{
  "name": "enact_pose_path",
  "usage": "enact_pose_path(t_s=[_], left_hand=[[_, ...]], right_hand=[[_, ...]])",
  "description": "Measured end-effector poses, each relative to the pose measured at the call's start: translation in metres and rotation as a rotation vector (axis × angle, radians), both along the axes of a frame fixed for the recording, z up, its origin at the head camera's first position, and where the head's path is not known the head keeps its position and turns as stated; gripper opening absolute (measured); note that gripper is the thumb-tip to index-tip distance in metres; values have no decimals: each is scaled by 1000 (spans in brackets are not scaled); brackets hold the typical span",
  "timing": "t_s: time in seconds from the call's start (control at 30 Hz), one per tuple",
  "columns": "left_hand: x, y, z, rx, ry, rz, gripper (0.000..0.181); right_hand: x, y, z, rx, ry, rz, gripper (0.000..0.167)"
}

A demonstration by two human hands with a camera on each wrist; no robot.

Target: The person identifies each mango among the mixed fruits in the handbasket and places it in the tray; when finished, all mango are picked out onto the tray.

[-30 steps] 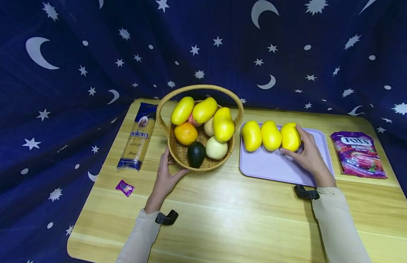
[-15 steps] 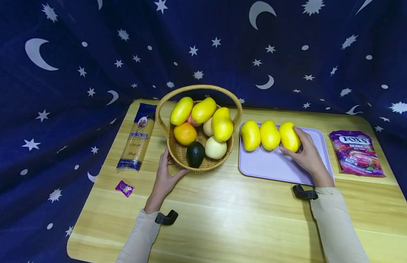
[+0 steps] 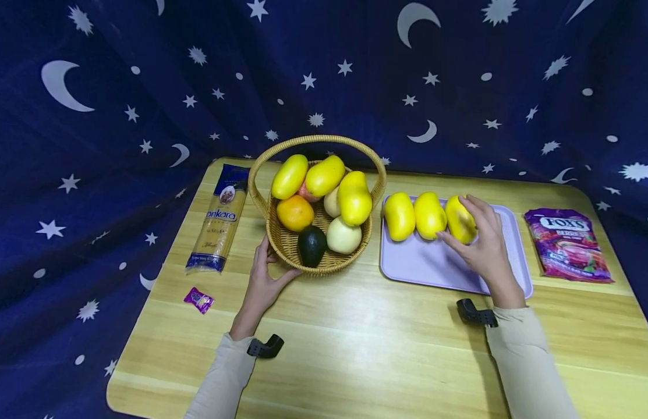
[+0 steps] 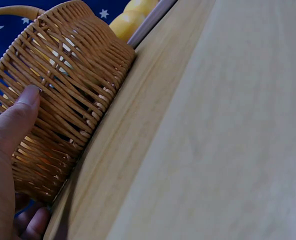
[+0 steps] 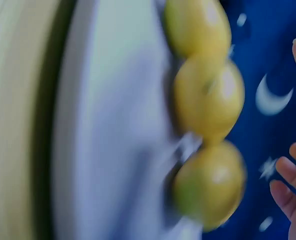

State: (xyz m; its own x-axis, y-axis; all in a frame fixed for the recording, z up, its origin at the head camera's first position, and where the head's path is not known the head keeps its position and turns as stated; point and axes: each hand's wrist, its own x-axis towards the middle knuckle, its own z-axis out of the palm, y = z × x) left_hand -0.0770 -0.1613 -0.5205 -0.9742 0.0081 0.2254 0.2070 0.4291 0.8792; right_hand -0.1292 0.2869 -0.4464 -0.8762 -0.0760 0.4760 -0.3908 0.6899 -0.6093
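Note:
A wicker basket [image 3: 328, 270] holds three yellow mangoes, an orange [image 3: 294, 213], a dark avocado [image 3: 312, 246], a pale round fruit [image 3: 344, 235] and other fruit partly hidden. My left hand [image 3: 262, 286] grips its lower left side; in the left wrist view the thumb of my hand [image 4: 7, 150] lies on the woven wall [image 4: 70, 85]. Three more mangoes stand in a row on the lilac tray [image 3: 434, 265]. Over the rightmost mango [image 3: 459, 221] my right hand [image 3: 486, 247] hovers with spread fingers. In the right wrist view, that hand [image 5: 294, 185] is apart from the mangoes [image 5: 210, 185].
To the basket's left lie a pasta packet [image 3: 215, 224] and a small purple sweet [image 3: 199, 299]. A purple Fox's bag [image 3: 569, 244] lies right of the tray. A dark blue cloth with moons and stars [image 3: 355, 87] hangs behind the wooden table [image 3: 365, 337].
My right hand has come off the rightmost mango and shifted slightly left, its wrist nearer the table's front. The left hand and basket have stayed in place.

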Motion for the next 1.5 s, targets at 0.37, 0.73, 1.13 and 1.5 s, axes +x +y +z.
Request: enact_pose_path(t_s=[0.37,0.73,1.13,1.5], left_hand=[[0,1,1,15,5,-9,110],[-1,-1,0,-21,11,-4,111],[1,0,0,-20,6,-5,112],[1,1,1,-21,13,-7,112]], right_hand=[[13,-78,36,-35,132,300,82],[-1,-141,42,95,46,455,78],[-25,-164,34,189,-45,375,73],[-36,-170,22,294,66,340,57]])
